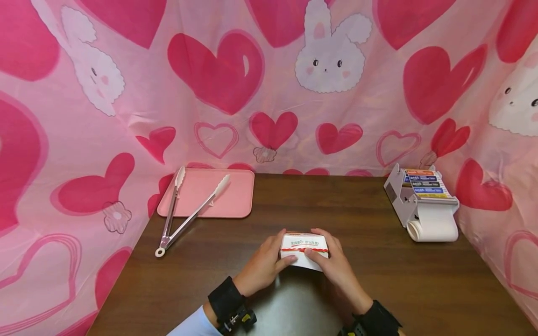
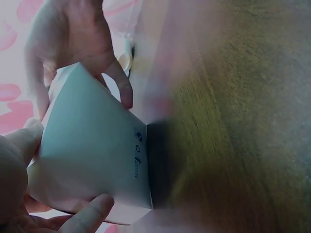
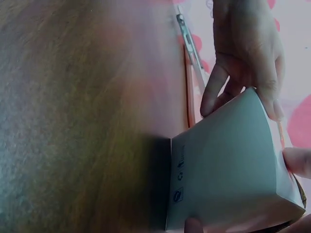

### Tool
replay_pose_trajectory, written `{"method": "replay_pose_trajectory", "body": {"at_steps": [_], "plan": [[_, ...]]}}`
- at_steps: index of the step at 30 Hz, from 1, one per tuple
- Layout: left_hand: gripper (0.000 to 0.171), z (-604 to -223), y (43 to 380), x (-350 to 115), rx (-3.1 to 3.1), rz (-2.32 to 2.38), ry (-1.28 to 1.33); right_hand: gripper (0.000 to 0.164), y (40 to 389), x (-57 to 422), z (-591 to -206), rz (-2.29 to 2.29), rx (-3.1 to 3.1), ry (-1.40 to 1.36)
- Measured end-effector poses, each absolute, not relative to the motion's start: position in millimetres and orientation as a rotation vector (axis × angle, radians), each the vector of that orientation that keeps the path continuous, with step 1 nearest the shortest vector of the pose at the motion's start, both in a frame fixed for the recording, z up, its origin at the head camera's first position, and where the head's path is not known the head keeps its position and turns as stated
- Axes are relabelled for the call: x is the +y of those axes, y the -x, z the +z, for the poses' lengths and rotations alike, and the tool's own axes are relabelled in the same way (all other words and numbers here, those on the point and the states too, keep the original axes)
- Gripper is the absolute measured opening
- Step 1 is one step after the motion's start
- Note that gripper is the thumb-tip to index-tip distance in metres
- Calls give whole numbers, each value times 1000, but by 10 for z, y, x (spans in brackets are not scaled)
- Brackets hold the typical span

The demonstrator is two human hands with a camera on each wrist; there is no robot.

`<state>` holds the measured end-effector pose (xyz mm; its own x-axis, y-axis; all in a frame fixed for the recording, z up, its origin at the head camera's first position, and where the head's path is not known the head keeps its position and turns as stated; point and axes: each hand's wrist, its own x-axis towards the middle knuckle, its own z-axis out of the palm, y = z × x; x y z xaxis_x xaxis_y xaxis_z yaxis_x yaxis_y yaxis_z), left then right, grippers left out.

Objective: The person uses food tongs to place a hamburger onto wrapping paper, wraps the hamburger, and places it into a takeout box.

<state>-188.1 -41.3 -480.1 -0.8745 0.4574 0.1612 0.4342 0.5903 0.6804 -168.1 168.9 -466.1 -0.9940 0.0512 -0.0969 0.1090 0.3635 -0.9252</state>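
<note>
A small white cardboard food box (image 1: 303, 257), with printed lettering and a wavy red line on its upper part, stands between my two hands over the near middle of the table. My left hand (image 1: 262, 265) grips its left side, the thumb along the front face. On the right, my right hand (image 1: 336, 267) holds the other side, its thumb pressing on the front near the red line. In the left wrist view the plain face of the box (image 2: 97, 141) shows small dark printed marks by its lower edge, close to the tabletop. The box's contents are hidden.
A pink tray (image 1: 229, 200) lies at the back left of the brown table (image 1: 328, 205), with spread metal tongs (image 1: 189, 223) partly across it. At the back right stands a white dispenser (image 1: 397, 196) holding colourful packs and a white paper roll (image 1: 435, 226). A heart-patterned curtain (image 1: 286, 93) encloses the table.
</note>
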Motion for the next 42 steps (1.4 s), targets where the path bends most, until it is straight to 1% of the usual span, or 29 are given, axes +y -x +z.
{"method": "replay_pose_trajectory", "body": {"at_steps": [6,12,19,25,29,34,38,42], "plan": [[74,-4812,1897,-406,2780,1181,-798,61,1679,1761,-4668,-1750,2499,-94],[74,-4837,1918,-398,2776,1187,-801,55,1686,1785,-4713,-1750,2549,-65],[74,-4862,1931,-405,2778,1212,-807,58,1671,1830,-4717,-1695,2590,1],[74,-4853,1945,-409,2785,1208,-809,53,1687,1769,-4723,-1702,2596,-69],[74,-4858,1954,-414,2781,1211,-815,55,1688,1747,-4715,-1725,2576,-88],[73,-4866,1975,-434,2781,1216,-801,61,1677,1853,-4701,-1793,2409,2],[74,-4858,2005,-445,2745,1245,-790,60,1679,2014,-4726,-1894,2216,90],[76,-4845,2020,-446,2725,1247,-793,59,1698,2089,-4765,-1824,2300,161]]}}
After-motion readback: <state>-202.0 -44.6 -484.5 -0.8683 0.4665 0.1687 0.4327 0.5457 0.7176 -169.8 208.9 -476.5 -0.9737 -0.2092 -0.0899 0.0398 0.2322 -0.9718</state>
